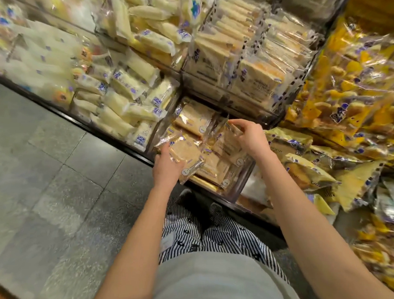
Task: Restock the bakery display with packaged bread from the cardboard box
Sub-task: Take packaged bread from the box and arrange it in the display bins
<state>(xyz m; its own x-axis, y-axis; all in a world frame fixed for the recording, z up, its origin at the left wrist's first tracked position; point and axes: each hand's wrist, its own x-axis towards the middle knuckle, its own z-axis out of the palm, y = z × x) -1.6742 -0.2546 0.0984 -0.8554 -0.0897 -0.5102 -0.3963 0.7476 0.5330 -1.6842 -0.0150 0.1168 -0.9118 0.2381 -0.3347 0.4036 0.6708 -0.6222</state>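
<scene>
Grey tile floor on the left, stacked display straight ahead, person standing right up against it in striped trousers. Both hands are at the low clear bin, which is full of brown bread. Left hand grips a pack at the bin's near left corner, thumb on top, fingers curled under. Right hand pinches the wrapper of a second pack further back, fingertips close together. Pale packs fill the bins to the left, and yellow bags are piled on the right
</scene>
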